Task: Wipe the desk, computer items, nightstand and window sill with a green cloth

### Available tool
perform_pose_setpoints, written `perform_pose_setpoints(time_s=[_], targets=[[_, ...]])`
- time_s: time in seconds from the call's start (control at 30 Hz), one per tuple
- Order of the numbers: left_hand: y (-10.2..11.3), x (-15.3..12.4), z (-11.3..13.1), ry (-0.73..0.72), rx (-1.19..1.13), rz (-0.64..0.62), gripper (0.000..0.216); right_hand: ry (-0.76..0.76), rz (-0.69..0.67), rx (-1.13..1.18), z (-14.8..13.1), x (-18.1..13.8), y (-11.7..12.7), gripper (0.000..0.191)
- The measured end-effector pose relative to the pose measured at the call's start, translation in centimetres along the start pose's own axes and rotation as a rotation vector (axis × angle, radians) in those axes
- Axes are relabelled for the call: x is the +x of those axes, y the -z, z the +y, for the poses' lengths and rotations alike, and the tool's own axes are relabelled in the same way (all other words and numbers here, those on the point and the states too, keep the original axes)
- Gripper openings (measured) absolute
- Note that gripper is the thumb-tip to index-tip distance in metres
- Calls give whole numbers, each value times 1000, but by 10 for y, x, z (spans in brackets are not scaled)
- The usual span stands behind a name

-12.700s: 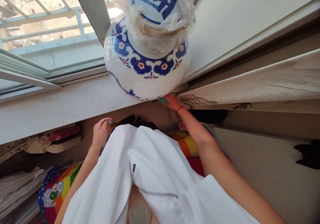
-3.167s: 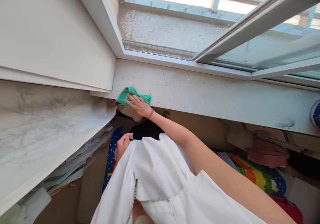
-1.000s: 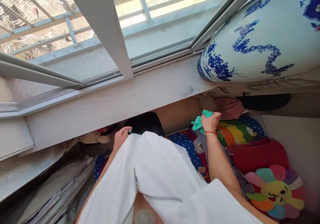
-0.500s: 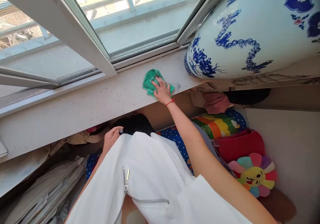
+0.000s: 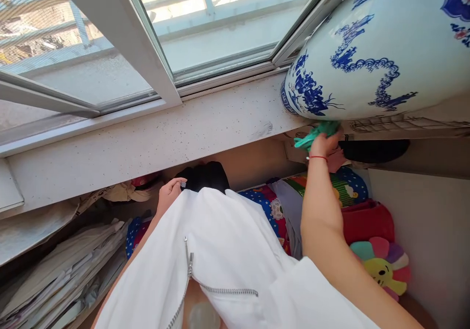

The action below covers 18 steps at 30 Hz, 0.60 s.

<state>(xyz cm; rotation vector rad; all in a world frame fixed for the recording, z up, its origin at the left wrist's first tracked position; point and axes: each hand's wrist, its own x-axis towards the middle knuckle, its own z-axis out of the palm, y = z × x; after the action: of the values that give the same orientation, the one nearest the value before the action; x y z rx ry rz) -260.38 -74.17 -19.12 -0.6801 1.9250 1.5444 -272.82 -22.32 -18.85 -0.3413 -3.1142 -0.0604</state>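
My right hand (image 5: 323, 145) is closed on a green cloth (image 5: 307, 140), just below the base of a large blue-and-white porcelain vase (image 5: 352, 59). Part of the cloth sticks out to the left of the fingers. Dark specks and a grey smudge mark the white windowsill (image 5: 220, 123). Down by the sill's front edge, my left hand (image 5: 171, 192) is closed beside the white garment (image 5: 227, 236). Something small and pale shows at its fingertips, too small to name.
A sliding window frame (image 5: 147, 40) runs along the back of the sill. Below the sill lie a stack of papers (image 5: 62, 275), a black item (image 5: 205, 176), a red bag (image 5: 370, 221) and a flower-shaped plush (image 5: 385, 268). The vase stands at the sill's right end.
My right hand has moved right with the green cloth, off the middle of the sill to below the vase. My left hand stays closed near the sill edge. The view has shifted slightly.
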Motion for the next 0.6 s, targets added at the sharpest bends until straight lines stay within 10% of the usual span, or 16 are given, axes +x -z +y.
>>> perform_pose_setpoints(time_s=[0.1,0.17,0.4,0.5,0.6], targets=[[3,-4,-10,-8,32,-30,43,-313,116,64,-89,-5,-51,74],[7,-6,-18,4,44,-29,45,-264,76,105,-170,-36,-83,65],[26,3,-37,-64,103,13,45,896,-458,338,-421,-176,-100,62],[26,2,-38,-90,96,52,46,1050,-478,338,-433,-167,-95,63],[26,-2,-37,-45,62,49,47,792,-372,277,-362,-111,-90,62]])
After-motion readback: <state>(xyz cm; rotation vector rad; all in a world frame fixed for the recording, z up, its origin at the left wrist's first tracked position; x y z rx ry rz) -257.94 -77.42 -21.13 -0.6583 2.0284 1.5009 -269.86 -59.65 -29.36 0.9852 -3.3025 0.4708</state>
